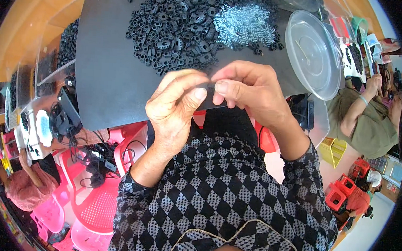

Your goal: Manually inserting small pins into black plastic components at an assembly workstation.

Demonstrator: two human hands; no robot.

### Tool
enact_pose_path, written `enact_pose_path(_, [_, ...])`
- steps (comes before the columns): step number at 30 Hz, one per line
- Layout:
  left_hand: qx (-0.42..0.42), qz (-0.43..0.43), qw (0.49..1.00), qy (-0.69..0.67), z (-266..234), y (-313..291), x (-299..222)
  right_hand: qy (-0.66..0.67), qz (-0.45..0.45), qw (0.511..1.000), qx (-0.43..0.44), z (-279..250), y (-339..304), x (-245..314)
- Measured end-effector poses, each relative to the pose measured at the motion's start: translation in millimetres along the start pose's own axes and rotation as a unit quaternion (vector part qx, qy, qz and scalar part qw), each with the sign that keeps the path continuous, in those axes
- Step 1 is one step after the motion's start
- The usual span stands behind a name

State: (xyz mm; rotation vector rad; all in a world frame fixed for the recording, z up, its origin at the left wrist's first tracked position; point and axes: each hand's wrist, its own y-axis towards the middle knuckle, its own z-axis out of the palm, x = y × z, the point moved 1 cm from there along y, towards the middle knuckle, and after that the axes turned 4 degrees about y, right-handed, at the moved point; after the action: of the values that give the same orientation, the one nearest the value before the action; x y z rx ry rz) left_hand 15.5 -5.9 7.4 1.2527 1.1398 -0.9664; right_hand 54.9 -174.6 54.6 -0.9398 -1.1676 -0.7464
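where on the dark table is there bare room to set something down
Bare: the dark table between its left edge, black pieces and left hand; a smaller patch between right hand and clear lid. Crowded: far middle, under those pieces and silvery bits.

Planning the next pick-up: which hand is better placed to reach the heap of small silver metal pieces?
Probably the bare right hand: the heap of small silver metal pieces lies almost straight beyond it. The bare left hand sits farther off, to the left. What, if anything, either holds is unclear.
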Motion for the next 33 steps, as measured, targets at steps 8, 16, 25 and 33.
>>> enact_pose_path(8, [-0.023,0.023,0.993,-0.116,8,2,-4,0.126,0.069,0.987,0.072,2,4,-3])
enact_pose_path(16, [0.013,-0.02,0.989,-0.145,10,9,-21,0.262,0.091,0.961,0.007,4,3,-9])
enact_pose_path(25, [-0.01,0.081,0.995,0.049,12,8,-14,0.317,0.098,0.943,0.022,4,0,-23])
enact_pose_path(33, [-0.016,0.172,0.979,0.107,14,11,-15,0.351,0.104,0.93,-0.014,12,-4,-24])
